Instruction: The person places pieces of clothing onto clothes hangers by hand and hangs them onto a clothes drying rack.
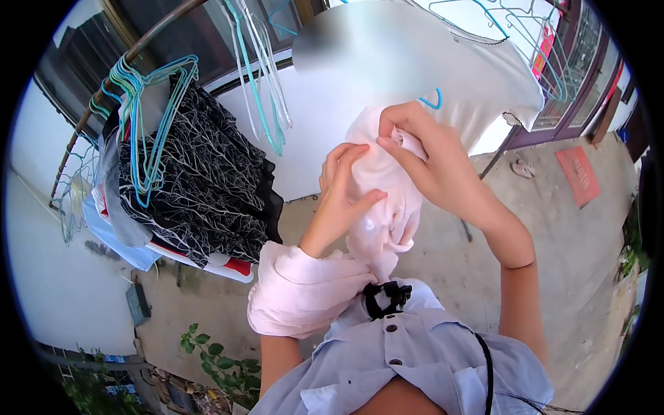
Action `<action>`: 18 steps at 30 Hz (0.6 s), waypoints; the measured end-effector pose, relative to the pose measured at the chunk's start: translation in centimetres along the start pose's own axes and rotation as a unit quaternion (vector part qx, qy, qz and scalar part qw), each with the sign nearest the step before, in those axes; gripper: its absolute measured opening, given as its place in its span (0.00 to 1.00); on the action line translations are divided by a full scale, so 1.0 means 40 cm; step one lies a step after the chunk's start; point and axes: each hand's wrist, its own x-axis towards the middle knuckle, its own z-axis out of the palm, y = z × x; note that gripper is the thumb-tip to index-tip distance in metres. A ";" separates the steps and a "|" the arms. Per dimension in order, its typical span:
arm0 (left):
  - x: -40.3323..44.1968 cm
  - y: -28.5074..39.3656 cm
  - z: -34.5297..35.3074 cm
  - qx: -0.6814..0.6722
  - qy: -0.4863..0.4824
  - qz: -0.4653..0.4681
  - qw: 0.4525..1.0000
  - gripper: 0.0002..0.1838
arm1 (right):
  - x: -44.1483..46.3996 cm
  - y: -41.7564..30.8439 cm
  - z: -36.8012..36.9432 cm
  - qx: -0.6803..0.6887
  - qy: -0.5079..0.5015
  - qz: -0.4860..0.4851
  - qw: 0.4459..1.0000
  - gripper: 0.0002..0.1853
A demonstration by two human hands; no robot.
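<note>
right hand [430, 155] pinched tight on pink garment [380, 207], left hand [344, 187] loosely cupped its side, pink folds [297, 294] wrapped around left forearm [317, 238]

Cloth [380, 176], mid-scene: plain pale pink, same tone as the fabric [294, 290] near left. Shirt [443, 346], near: greyish blue, dark buttons [391, 328]. Left: garment [207, 173], black, covered in whitish branching lines; I note light blue cloth [116, 238] and a red patch [238, 265] below it. Hangers [128, 76], left: turquoise to mint. Far: hanging garment [491, 79], off-white, dark edging; hook [432, 108] beside it, bright blue. Far right: mat [577, 176], faded red, paler lettering. Floor [443, 290]: sandy grey. Leaves [220, 361], near left: green.
</note>
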 end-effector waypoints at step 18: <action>-0.080 0.093 -0.127 -0.585 0.129 -0.368 0.711 0.18 | 0.183 0.207 -0.087 -0.322 0.224 -0.075 0.917 0.19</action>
